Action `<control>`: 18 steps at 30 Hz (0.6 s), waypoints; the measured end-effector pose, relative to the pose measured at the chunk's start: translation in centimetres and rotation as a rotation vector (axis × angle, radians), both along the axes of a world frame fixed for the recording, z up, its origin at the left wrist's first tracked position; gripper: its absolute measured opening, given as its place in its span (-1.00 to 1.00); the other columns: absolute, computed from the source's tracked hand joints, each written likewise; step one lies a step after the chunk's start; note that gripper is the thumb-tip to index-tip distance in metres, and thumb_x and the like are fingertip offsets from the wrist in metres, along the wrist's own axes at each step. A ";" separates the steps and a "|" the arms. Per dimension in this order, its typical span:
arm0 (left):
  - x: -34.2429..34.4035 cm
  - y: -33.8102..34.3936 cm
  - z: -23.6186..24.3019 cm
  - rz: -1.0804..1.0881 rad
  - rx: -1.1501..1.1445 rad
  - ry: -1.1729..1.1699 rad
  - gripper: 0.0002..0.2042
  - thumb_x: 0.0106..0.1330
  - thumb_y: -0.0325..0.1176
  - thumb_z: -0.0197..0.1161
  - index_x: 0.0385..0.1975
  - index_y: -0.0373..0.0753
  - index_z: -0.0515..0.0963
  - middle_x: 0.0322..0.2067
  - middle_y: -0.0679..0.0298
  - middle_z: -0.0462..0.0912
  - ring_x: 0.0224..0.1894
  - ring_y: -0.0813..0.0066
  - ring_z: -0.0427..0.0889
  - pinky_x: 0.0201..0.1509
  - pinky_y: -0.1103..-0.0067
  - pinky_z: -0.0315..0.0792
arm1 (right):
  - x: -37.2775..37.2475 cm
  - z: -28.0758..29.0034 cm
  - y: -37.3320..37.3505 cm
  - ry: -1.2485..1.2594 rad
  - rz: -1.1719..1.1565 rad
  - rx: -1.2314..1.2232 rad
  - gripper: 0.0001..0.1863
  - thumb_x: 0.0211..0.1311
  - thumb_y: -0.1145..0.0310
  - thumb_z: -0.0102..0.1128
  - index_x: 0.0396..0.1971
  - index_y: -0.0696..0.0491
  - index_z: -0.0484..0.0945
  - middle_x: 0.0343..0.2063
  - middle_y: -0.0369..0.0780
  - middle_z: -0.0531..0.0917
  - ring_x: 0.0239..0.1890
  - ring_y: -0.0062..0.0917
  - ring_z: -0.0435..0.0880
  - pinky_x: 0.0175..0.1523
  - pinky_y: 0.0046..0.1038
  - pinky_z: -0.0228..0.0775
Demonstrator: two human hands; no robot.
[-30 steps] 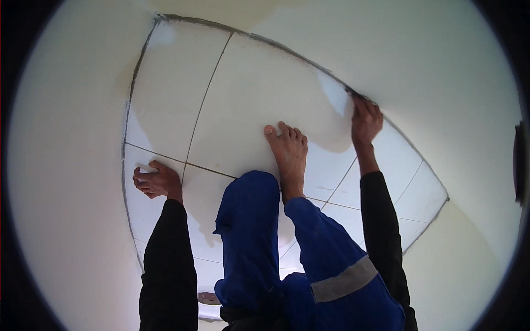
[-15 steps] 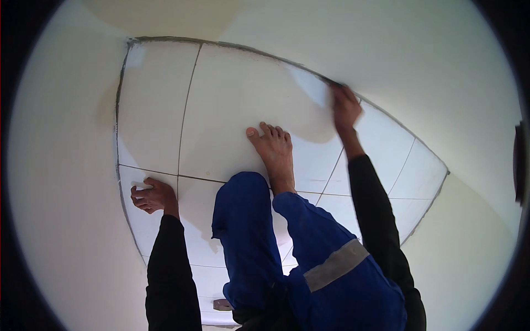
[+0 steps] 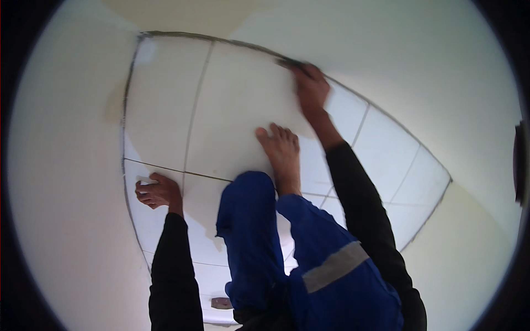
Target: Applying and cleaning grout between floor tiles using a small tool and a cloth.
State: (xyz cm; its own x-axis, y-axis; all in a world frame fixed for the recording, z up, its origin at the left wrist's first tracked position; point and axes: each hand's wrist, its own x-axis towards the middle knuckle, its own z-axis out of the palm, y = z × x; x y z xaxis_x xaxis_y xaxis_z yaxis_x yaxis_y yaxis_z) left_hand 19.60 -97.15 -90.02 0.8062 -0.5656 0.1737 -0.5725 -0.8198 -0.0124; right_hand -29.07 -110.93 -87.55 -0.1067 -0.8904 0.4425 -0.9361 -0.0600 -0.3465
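My right hand (image 3: pixel 312 88) is closed round a thin dark strip-like tool (image 3: pixel 291 63), whose tip points left along the dark joint (image 3: pixel 232 42) between the tiled floor (image 3: pixel 237 99) and the far wall. The tool's kind cannot be made out, as the hand covers much of it and motion blurs it. On the left, my left hand (image 3: pixel 160 192) rests on a white tile near the left wall, its fingers bent and apart, holding nothing. My bare foot (image 3: pixel 282 157) is planted on the tile between the hands.
Pale walls rise from the floor at the far side, left (image 3: pixel 66 165) and right (image 3: pixel 469 231). My blue trouser leg (image 3: pixel 249 220) kneels on the tiles. A small brownish object (image 3: pixel 221 303) lies low in the view, left of my legs. A dark object (image 3: pixel 519 165) shows at the right edge.
My right hand has slid left along the far wall joint, and the dark tool now shows more plainly. My left hand stays on its tile. The view has shifted slightly.
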 end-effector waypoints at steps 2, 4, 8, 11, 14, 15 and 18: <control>-0.6 0.1 -0.1 -0.007 -0.042 0.044 -0.44 0.48 -0.06 0.14 0.38 -0.14 0.24 0.41 -0.04 0.25 0.53 -0.07 0.17 0.43 -0.14 0.13 | -5.1 1.2 4.1 0.029 -0.099 0.190 -0.65 0.16 0.59 0.31 -0.07 0.00 0.84 -0.11 -0.20 0.80 -0.02 -0.24 0.77 0.07 -0.23 0.67; -1.8 -0.5 0.8 -0.012 -0.081 0.079 -0.44 0.46 -0.12 0.19 0.38 -0.14 0.24 0.43 -0.05 0.23 0.58 -0.07 0.11 0.47 -0.12 0.08 | -9.0 4.3 7.2 0.303 -0.028 0.190 -0.61 0.23 0.66 0.31 0.01 -0.01 0.81 -0.05 -0.22 0.81 0.05 -0.17 0.74 0.17 -0.18 0.64; -2.0 -0.7 1.6 -0.023 -0.080 0.088 -0.44 0.46 -0.13 0.18 0.38 -0.16 0.24 0.46 -0.07 0.17 0.61 -0.10 0.04 0.50 -0.10 0.05 | -7.4 3.8 9.3 0.273 0.165 0.299 -0.40 0.22 0.69 0.23 0.32 0.15 0.60 0.30 0.01 0.64 0.34 -0.01 0.60 0.43 -0.04 0.48; -2.0 -0.9 1.8 -0.027 -0.083 0.090 -0.44 0.45 -0.14 0.18 0.38 -0.17 0.23 0.46 -0.09 0.17 0.62 -0.11 0.01 0.50 -0.09 0.04 | -2.4 3.0 5.9 0.171 0.323 0.417 -0.28 0.28 0.60 0.17 0.50 0.22 0.40 0.58 0.02 0.34 0.62 -0.02 0.29 0.68 -0.04 0.12; -1.7 -0.7 1.7 -0.028 -0.076 0.108 -0.44 0.45 -0.14 0.18 0.38 -0.17 0.23 0.46 -0.10 0.15 0.59 -0.12 0.03 0.49 -0.09 0.05 | 6.3 3.8 -1.4 0.169 0.342 0.416 -0.31 0.38 0.38 0.26 0.50 0.18 0.39 0.55 0.04 0.36 0.57 -0.02 0.32 0.64 -0.04 0.17; -1.7 -0.5 1.6 -0.024 -0.069 0.109 -0.44 0.45 -0.14 0.18 0.37 -0.18 0.23 0.46 -0.11 0.14 0.58 -0.12 0.04 0.49 -0.09 0.05 | 8.1 3.8 -1.8 0.207 0.312 0.375 -0.30 0.40 0.29 0.30 0.50 0.16 0.38 0.56 0.04 0.34 0.55 -0.01 0.35 0.63 -0.03 0.18; -1.7 -0.3 1.9 -0.007 -0.050 0.096 -0.45 0.46 -0.13 0.16 0.36 -0.19 0.23 0.45 -0.10 0.14 0.57 -0.12 0.05 0.47 -0.08 0.07 | 5.0 3.3 0.3 0.224 0.380 0.424 -0.25 0.43 0.19 0.34 0.52 0.17 0.36 0.57 0.03 0.35 0.56 -0.02 0.35 0.62 -0.04 0.21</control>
